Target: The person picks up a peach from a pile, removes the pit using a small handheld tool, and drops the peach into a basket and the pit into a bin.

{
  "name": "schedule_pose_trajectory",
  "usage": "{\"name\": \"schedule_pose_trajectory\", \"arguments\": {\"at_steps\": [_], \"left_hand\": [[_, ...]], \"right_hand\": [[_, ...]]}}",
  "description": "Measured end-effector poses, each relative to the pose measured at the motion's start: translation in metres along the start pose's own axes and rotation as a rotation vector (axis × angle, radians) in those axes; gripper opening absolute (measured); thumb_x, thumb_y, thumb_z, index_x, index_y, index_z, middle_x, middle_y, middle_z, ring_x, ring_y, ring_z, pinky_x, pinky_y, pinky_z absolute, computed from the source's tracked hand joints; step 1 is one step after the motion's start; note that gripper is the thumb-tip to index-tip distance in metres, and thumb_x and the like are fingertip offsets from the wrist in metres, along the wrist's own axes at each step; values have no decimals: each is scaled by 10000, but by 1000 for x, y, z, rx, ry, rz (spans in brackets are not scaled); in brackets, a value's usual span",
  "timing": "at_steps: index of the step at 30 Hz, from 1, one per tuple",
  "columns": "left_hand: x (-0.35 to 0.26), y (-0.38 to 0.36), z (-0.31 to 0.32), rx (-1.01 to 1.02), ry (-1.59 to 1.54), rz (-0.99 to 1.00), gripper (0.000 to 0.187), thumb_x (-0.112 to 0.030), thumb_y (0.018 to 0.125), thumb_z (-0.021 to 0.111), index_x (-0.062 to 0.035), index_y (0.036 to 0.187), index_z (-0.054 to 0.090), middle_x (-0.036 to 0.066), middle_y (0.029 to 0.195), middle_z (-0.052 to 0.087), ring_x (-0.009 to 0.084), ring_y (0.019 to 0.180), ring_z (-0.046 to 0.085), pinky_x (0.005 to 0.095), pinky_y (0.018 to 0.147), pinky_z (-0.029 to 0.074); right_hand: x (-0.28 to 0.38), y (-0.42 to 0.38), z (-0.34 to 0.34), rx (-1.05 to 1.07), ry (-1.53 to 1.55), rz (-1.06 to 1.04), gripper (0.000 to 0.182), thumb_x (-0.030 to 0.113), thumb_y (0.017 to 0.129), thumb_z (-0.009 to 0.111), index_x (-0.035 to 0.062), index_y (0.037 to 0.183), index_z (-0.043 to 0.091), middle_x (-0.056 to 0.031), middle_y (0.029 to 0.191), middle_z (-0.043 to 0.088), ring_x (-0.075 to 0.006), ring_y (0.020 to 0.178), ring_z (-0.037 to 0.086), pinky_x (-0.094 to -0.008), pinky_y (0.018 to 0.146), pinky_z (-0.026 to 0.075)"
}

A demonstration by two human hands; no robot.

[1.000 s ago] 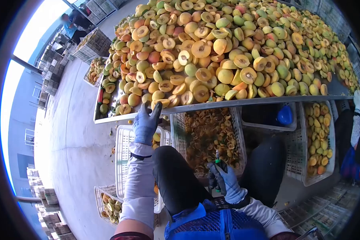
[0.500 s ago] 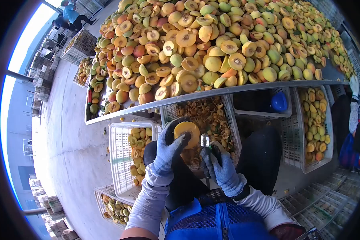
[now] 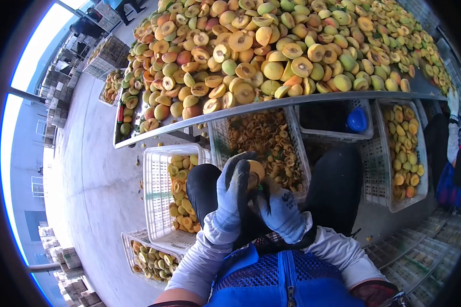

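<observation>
Over my lap, my left hand (image 3: 230, 194), in a grey-blue work glove, has its fingers wrapped round a halved peach (image 3: 256, 171). My right hand (image 3: 283, 211), gloved too, is closed and pressed up close to that half. It grips a pitting tool (image 3: 261, 188), of which only a bit of green shows; its metal loop is hidden now. Just beyond my hands stands a crate (image 3: 303, 162) of brown-orange peach scraps. Above it, a metal-edged table (image 3: 230, 122) bears a large heap of halved peaches (image 3: 271, 70).
White crates of peach halves stand to the left (image 3: 156, 204), lower left (image 3: 133, 261) and right (image 3: 389, 199). A blue bowl (image 3: 357, 119) sits in a crate under the table. Another person's gloved hand (image 3: 453, 102) is at the far right; more people are at upper left.
My two hands have come together, bringing the tool against the peach half. The half has tilted, and the metal loop has gone out of sight. The view has shifted slightly.
</observation>
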State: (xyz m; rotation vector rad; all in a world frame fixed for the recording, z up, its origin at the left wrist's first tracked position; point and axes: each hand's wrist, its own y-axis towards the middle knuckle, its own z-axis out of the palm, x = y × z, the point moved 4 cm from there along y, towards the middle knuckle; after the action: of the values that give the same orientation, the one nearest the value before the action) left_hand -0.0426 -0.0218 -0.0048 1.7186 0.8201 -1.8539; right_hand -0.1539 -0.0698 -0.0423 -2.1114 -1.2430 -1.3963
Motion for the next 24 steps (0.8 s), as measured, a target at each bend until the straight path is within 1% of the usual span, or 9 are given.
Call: {"name": "schedule_pose_trajectory", "arguments": {"at_steps": [4,6,7,9,12,13,18,22,24], "left_hand": [[5,-4,1,0,158,75,278,-185,919,500,24,1092,560,97,1000,609,135,895,560,262,784,447],[16,-8,1,-16,35,-50,266,-165,914,504,26,1091,560,104,1000,609,143,896,563,264,779,452],[16,-7,3,-11,31,-42,266,-165,914,504,26,1091,560,104,1000,609,143,896,563,264,779,452],[15,-10,4,-21,-6,7,265,-169,915,501,24,1086,562,107,987,608,153,879,570,269,768,460],[7,-11,7,-30,-29,76,281,-199,920,501,20,1086,564,108,982,606,155,872,571,270,758,465],[-1,-10,10,-20,132,183,304,-232,923,498,16,1086,566,108,980,603,154,875,571,270,755,465],[8,-15,6,-45,26,86,312,-238,921,505,18,1087,567,100,971,606,146,885,566,267,767,458],[8,-17,6,-18,99,78,307,-224,915,517,22,1092,565,98,977,612,143,890,568,265,783,450],[10,-17,4,7,123,107,304,-215,911,521,24,1095,564,103,991,613,146,896,570,265,788,449]], "right_hand": [[-6,-12,9,111,234,143,321,171,868,551,-29,1107,475,-199,829,580,-363,702,594,-402,634,464],[-4,-20,10,-116,131,-2,325,205,899,497,-33,1118,476,-179,825,589,-332,729,601,-388,671,466],[-6,-20,9,-122,124,-9,325,205,899,497,-33,1118,476,-179,825,589,-332,729,601,-388,671,466],[1,-17,2,-24,339,157,249,204,887,516,0,1029,512,-239,838,561,-422,769,563,-421,638,444],[17,-12,-13,-166,347,87,225,204,886,517,6,993,523,-232,809,562,-416,742,566,-431,627,441],[16,-10,-15,-169,344,80,225,204,886,517,6,993,523,-232,809,562,-416,742,566,-431,627,441],[10,-7,-10,-31,245,145,200,201,871,527,17,948,532,-217,752,574,-391,712,578,-440,599,441],[3,-16,-3,19,91,131,207,189,865,526,19,983,529,-222,745,570,-389,717,576,-427,588,446],[7,-22,-1,-32,128,46,267,179,904,489,-12,1091,496,-176,837,592,-324,751,596,-371,661,473]]}}
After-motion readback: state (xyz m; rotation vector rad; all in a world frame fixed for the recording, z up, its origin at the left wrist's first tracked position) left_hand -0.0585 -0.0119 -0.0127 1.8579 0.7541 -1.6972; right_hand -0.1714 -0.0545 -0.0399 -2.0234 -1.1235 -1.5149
